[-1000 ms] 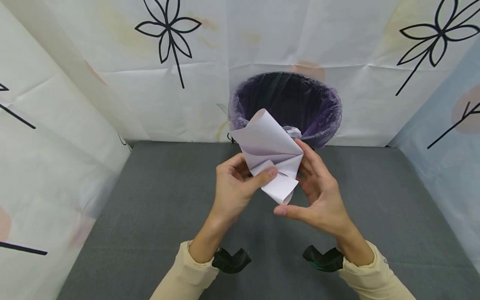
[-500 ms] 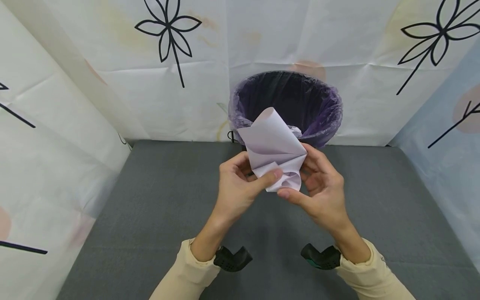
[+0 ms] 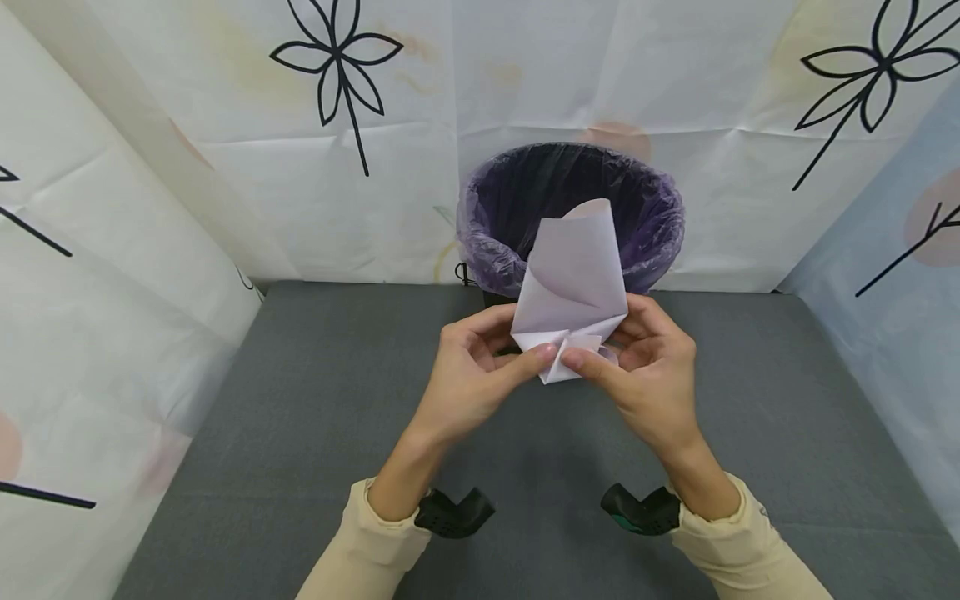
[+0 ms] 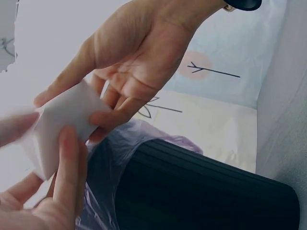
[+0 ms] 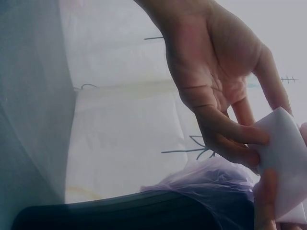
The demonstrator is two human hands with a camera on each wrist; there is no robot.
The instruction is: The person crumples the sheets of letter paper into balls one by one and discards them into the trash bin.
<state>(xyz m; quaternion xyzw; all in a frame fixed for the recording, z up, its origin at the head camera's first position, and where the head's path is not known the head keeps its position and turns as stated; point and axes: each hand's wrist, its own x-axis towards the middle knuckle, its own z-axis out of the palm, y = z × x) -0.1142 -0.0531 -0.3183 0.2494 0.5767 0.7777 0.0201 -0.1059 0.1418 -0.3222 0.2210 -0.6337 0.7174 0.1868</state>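
In the head view a folded piece of white paper is held up between both hands, its wide flap upward and smaller folds at the bottom. My left hand pinches its lower left side, thumb on the front face. From the right, my right hand grips the lower right edge, its thumb pressing a small folded flap. Both thumb tips are close together. The left wrist view shows fingertips of both hands behind the paper. In the right wrist view the paper appears at the right edge.
Behind the paper stands a dark bin with a purple plastic liner folded over its rim. A grey tabletop lies beneath the hands. White patterned sheets surround it at the back and sides. Black devices sit at both wrists.
The paper has turned upright and shifted right, its top end swinging rightward. The lower flap has been bent up and folded, and the right thumb has moved onto it.
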